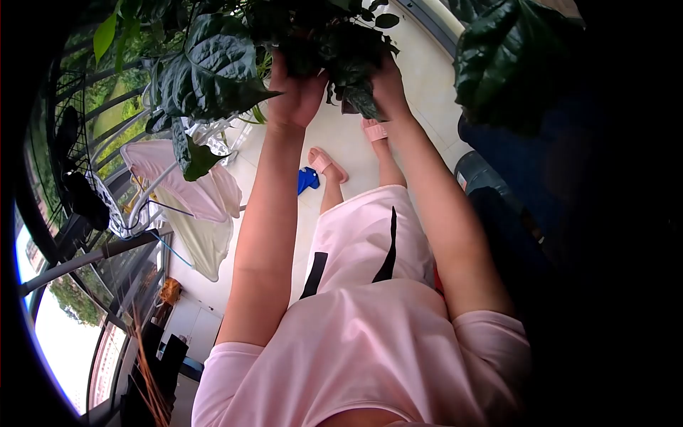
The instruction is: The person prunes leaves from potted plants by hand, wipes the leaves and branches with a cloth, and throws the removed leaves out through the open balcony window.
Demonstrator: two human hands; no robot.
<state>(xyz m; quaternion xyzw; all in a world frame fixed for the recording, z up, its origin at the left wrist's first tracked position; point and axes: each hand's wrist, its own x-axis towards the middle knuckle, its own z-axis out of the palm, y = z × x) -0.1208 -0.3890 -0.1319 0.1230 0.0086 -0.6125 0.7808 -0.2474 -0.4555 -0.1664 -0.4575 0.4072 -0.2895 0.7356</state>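
Observation:
Both arms reach up to a leafy plant (213, 64) with large dark green leaves at the top of the head view. My left hand (295, 96) is under the foliage, palm partly showing, with its fingertips hidden among the leaves. On the other side of the same foliage is my right hand (388, 85), its fingers mostly covered by leaves beside a small dark edge that I cannot make out. What either hand holds, if anything, is hidden.
Clothes (196, 196) hang on a rack at the left, near the railing and windows. A blue item (308, 180) lies on the tiled floor by my pink slippers (329, 164). Large leaves (509, 64) hang at the upper right, above a clear container (480, 171).

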